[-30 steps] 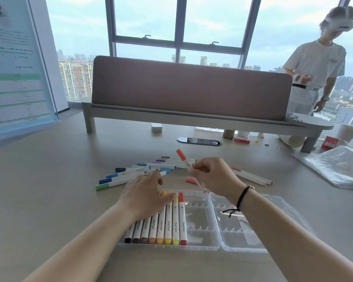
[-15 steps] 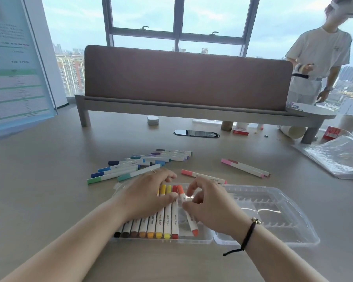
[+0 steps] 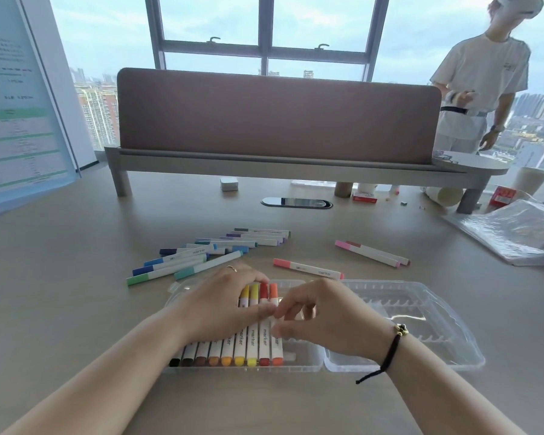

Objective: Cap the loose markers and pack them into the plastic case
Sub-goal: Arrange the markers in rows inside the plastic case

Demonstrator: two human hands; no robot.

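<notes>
Left hand (image 3: 223, 306) lies flat, fingers straight, on the markers (image 3: 239, 346) in the case (image 3: 437, 328) near the table's front edge; right hand (image 3: 324, 318) pinches the orange marker (image 3: 274, 312).

Under the left hand (image 3: 223, 306), the packed markers (image 3: 233, 350) are showing black, brown, orange, yellow and red caps on white barrels. Beyond it, loose markers (image 3: 201, 255) are showing green, teal, blue and purple; past the right hand (image 3: 324, 318), a pink marker (image 3: 308, 269) is lying.
</notes>
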